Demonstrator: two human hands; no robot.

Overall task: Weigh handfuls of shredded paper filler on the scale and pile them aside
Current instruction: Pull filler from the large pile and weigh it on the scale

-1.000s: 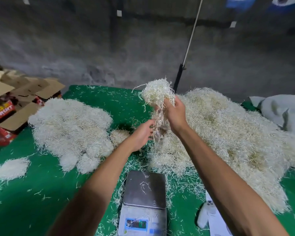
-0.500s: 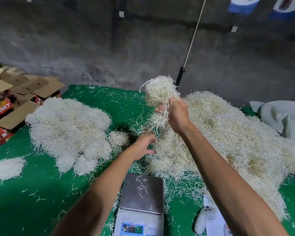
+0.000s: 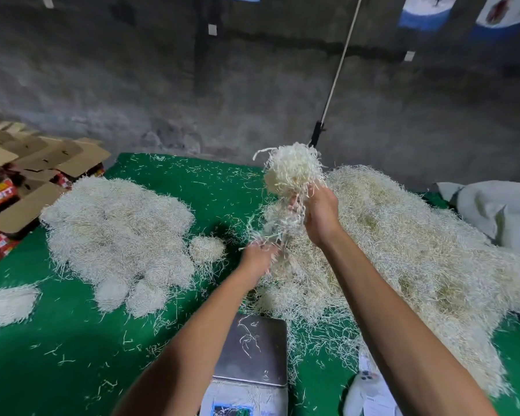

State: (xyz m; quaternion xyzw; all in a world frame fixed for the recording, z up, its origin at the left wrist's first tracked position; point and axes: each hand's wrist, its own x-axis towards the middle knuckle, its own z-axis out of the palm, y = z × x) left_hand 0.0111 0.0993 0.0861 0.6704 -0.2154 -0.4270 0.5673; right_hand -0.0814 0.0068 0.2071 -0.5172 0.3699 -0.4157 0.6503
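My right hand (image 3: 320,217) grips a handful of shredded paper (image 3: 291,172), raised above the big heap of filler (image 3: 418,244) on the right of the green table (image 3: 57,355). Strands trail down from the handful to my left hand (image 3: 257,259), which is blurred and has its fingers in the hanging strands just above the heap. The scale (image 3: 252,352) stands near me at the front centre, its steel plate carrying only a few stray strands. A weighed pile (image 3: 117,232) of rounded clumps lies on the left.
Open cardboard boxes (image 3: 27,181) stand off the table's left edge. A small flat clump (image 3: 6,304) lies at the far left. A white sack (image 3: 499,214) sits at the right edge, a white device on paper (image 3: 367,388) beside the scale, and a pole (image 3: 336,73) leans behind.
My right hand has lifted the handful slightly higher. My left hand dropped away from it, then came back up into the trailing strands. The view has shifted a little.
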